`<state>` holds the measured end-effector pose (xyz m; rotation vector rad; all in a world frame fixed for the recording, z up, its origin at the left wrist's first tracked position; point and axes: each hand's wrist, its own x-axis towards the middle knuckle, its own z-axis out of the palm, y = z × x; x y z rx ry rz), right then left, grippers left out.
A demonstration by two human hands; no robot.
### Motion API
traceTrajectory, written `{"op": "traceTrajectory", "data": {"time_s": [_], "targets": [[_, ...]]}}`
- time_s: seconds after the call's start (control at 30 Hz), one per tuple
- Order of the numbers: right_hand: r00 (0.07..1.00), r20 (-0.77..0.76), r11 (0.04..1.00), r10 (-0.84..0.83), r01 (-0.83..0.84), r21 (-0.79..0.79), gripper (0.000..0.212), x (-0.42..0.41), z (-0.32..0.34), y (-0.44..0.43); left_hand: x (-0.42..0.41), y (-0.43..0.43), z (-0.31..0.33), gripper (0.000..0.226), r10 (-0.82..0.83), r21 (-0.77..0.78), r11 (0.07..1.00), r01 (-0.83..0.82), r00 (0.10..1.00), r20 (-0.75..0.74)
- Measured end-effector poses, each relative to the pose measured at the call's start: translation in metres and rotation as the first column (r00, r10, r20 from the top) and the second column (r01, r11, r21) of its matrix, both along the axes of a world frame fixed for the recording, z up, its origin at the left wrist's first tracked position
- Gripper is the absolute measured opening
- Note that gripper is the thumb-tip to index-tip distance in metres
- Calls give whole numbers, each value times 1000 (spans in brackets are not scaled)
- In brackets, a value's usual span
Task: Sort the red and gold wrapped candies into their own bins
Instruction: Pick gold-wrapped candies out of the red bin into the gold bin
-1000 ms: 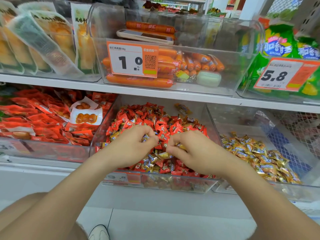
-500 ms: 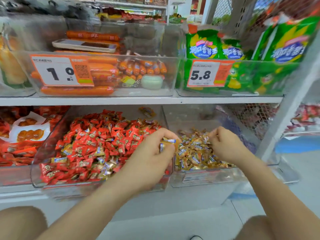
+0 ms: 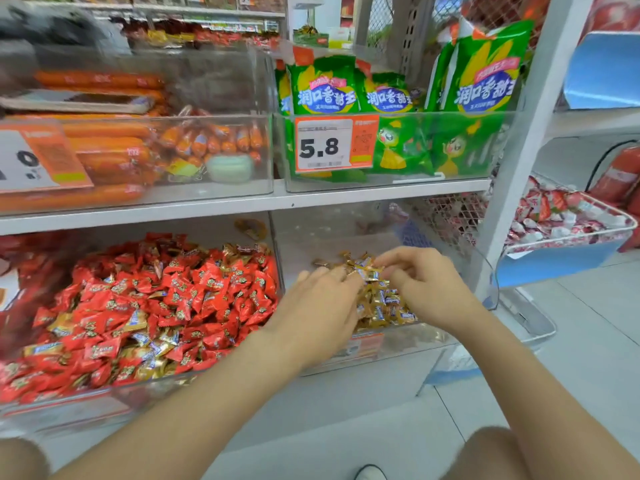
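Observation:
A clear bin [image 3: 114,398] on the lower shelf holds a heap of red wrapped candies [image 3: 180,296] with some gold wrapped ones [image 3: 138,320] mixed in near its front. To its right, a second clear bin [image 3: 346,230] holds a smaller pile of gold candies [image 3: 384,306]. Both my hands are over that pile. My left hand [image 3: 322,306] lies palm down with fingers stretched over the gold candies. My right hand [image 3: 419,282] hovers with loosely curled, spread fingers, and a gold candy [image 3: 367,271] sits just off its fingertips.
The upper shelf carries a bin of orange sausages [image 3: 114,150] and a bin of green snack bags [image 3: 391,98] with a 5.8 price tag [image 3: 322,147]. A white shelf post [image 3: 519,150] rises at right. Beyond it are a wire basket of red-white packs [image 3: 568,216] and a fire extinguisher [image 3: 620,174].
Both hands left the red bin and moved right to the gold bin. My left hand, which held gold candies, has opened over the gold pile. The view swung right.

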<state>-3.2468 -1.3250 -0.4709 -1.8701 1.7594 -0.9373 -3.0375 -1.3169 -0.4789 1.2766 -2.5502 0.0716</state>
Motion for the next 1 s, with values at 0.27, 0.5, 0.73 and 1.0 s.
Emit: {"op": "traceTrajectory", "data": {"time_s": [0.27, 0.5, 0.73, 1.0], "targets": [[899, -106, 888, 426, -438, -143, 29, 125, 31, 32, 142, 57, 14, 18, 243, -185, 934, -305, 923, -297], [667, -384, 727, 638, -687, 14, 29, 219, 9, 18, 243, 42, -6, 29, 482, 165, 873, -459, 862, -156], [601, -566, 768, 565, -633, 95, 20, 282, -15, -1, 270, 15, -13, 27, 378, 168, 912, -373, 926, 3], [567, -730, 860, 381, -507, 55, 40, 304, -15, -1, 276, 9, -14, 24, 416, 132, 904, -408, 908, -46]]}}
